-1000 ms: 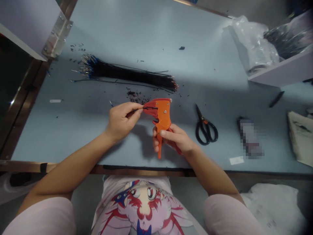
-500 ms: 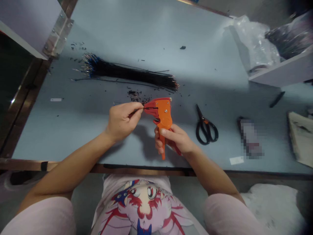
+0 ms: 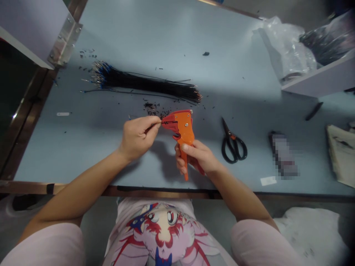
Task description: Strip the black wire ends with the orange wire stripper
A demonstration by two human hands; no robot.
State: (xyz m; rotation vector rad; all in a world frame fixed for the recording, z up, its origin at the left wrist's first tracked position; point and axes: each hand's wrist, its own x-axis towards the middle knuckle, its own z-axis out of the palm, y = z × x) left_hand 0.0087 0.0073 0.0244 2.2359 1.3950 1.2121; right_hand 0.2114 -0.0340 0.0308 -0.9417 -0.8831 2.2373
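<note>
My right hand point(image 3: 195, 157) is wrapped round the handles of an orange and red wire stripper point(image 3: 185, 127), held with its jaws toward the left. Pinched between thumb and fingers of my left hand point(image 3: 141, 136) is a thin black wire point(image 3: 162, 122), most of it hidden in the hand. The wire's end sits in the red jaws. Behind both hands lies a long bundle of black wires point(image 3: 144, 82), with blue and silver terminals at its left end and coppery tips at its right.
Small black offcuts point(image 3: 152, 108) litter the table point(image 3: 177, 37) behind the stripper. Black-handled scissors point(image 3: 233, 144) lie to the right, with a blurred-out object point(image 3: 284, 153) beyond. Plastic bags point(image 3: 291, 48) sit at the back right, behind a panel point(image 3: 318, 74).
Almost nothing differs. The stripper's head has tipped very slightly left, and its jaws still hold the wire's end. Both hands keep their grips.
</note>
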